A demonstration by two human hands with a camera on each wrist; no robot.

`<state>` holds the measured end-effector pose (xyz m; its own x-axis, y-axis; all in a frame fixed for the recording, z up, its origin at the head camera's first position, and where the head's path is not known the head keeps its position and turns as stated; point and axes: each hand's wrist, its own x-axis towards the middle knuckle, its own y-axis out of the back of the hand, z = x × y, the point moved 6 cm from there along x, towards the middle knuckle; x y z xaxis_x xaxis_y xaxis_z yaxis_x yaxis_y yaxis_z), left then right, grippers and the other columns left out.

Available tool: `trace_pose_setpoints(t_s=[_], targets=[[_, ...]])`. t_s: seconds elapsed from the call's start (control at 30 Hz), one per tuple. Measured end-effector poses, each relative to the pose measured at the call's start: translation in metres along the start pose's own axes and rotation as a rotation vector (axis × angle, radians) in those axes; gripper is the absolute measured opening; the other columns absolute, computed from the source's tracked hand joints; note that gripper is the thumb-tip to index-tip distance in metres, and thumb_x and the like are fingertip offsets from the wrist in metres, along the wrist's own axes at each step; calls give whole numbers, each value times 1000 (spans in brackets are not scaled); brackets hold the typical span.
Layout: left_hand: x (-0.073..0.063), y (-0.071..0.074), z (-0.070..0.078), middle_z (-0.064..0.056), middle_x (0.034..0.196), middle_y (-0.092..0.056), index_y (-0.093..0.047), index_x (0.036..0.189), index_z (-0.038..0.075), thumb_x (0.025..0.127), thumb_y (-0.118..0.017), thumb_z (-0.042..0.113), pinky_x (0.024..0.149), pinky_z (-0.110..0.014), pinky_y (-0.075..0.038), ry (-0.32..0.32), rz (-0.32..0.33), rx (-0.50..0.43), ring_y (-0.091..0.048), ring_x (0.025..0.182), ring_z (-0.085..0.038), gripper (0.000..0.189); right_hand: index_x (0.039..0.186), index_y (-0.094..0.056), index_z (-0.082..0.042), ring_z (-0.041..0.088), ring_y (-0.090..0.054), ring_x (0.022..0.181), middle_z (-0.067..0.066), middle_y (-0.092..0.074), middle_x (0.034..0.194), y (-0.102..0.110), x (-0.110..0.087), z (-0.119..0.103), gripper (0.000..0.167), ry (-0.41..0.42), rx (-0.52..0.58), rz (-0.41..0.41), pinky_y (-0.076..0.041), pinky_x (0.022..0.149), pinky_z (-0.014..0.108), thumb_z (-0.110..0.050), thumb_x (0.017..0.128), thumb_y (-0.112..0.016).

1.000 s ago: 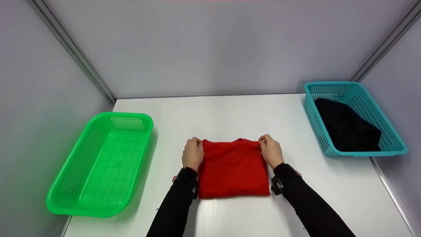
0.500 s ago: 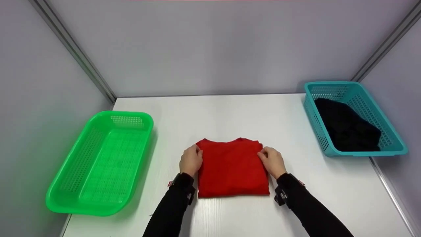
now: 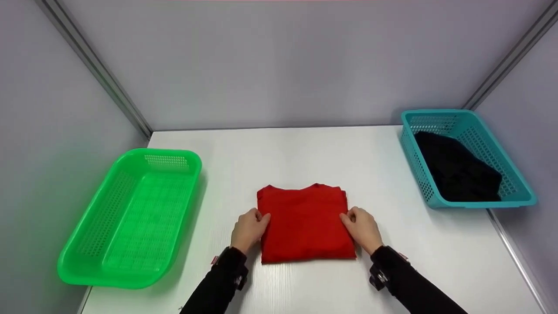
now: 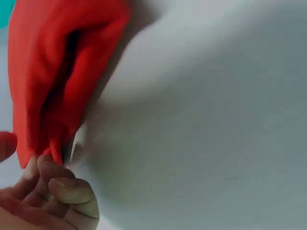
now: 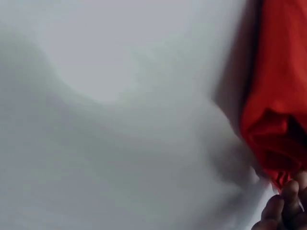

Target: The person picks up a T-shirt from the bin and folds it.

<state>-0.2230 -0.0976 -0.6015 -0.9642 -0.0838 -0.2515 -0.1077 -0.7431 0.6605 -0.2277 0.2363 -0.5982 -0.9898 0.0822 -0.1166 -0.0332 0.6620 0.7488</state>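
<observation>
A folded red shirt (image 3: 305, 222) lies on the white table with its neckline edge facing away. At its left side edge my left hand (image 3: 250, 229) holds the cloth, thumb over the top and fingers curled at the side; the left wrist view shows those fingers (image 4: 72, 189) at the gathered folds. On the opposite edge my right hand (image 3: 362, 229) pinches the cloth about halfway down. Bunched fabric of the shirt (image 5: 283, 91) meets the fingertips (image 5: 290, 189) in the right wrist view, where most of that hand is out of frame.
A bare green basket (image 3: 130, 279) stands on the left of the table (image 3: 279, 157). At the back right, a teal basket (image 3: 418, 170) holds black cloth (image 3: 457, 170). Grey-white panels (image 3: 279, 65) enclose the table at the back and sides.
Both hands have slid toward the person along the shirt's side edges, from its far corners to about halfway. The shirt's far left corner has spread outward and its surface looks smoother.
</observation>
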Motion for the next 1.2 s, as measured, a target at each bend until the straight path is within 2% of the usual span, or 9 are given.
trace_pose_setpoints(t_s=[0.1, 0.23, 0.37, 0.53, 0.7, 0.87, 1.03, 1.2], targets=[[-12, -4, -4, -1, 71, -48, -57, 83, 9, 99, -68, 24, 57, -27, -38, -37, -50, -16, -47, 63, -16, 24, 83, -61, -7, 18, -50, 74, 4, -56, 77, -2, -9, 0, 19, 14, 5, -5, -40, 70, 29, -18, 98, -68], [-21, -4, -6, 0, 72, -48, -56, 84, 9, 98, -69, 18, 60, -27, -38, -61, -38, -40, -47, 66, -15, 22, 84, -63, -6, 16, -49, 72, 4, -58, 76, -2, -14, 1, 18, 28, 26, 9, -40, 69, 29, -15, 99, -67], [-30, -2, -11, 0, 69, -48, -55, 85, 10, 98, -69, 25, 56, -26, -38, -27, -54, -79, -47, 62, -14, 25, 87, -63, -7, 15, -49, 72, 2, -57, 76, -2, -21, 8, 21, -35, 70, -41, -40, 68, 27, -23, 101, -65], [-48, -2, -18, 0, 65, -52, -56, 87, 9, 96, -70, 29, 51, -25, -39, 39, -159, -134, -47, 56, -13, 26, 94, -63, -10, 14, -50, 76, 0, -56, 79, -2, -43, 17, 18, -109, 164, -126, -40, 66, 24, -27, 99, -68], [-65, -7, -21, 2, 57, -53, -57, 86, 9, 93, -71, 26, 44, -23, -40, 73, -251, -165, -47, 46, -10, 23, 101, -59, -9, 13, -49, 74, 1, -52, 80, 1, -60, 19, 21, -116, 240, -111, -39, 66, 22, -25, 97, -71], [-74, -11, -19, 1, 54, -58, -57, 86, 7, 95, -69, 17, 40, -23, -45, 67, -292, -230, -50, 40, -7, 18, 95, -58, -9, 12, -47, 72, 0, -51, 77, -1, -71, 18, 21, -154, 226, -118, -38, 63, 22, -24, 96, -72], [-78, -15, -20, -9, 59, -67, -54, 91, 4, 98, -66, 8, 43, -30, -55, 62, -340, -340, -59, 40, -9, 14, 89, -61, -9, 12, -47, 71, -1, -52, 74, -2, -76, 21, 16, -156, 201, -137, -37, 62, 21, -18, 95, -72], [-81, -18, -27, -12, 65, -70, -50, 87, 5, 97, -63, 2, 44, -31, -56, 59, -353, -346, -63, 42, -11, 16, 86, -62, -9, 10, -45, 66, -2, -51, 69, -1, -80, 26, 14, -122, 135, -148, -35, 60, 20, -11, 95, -72]])
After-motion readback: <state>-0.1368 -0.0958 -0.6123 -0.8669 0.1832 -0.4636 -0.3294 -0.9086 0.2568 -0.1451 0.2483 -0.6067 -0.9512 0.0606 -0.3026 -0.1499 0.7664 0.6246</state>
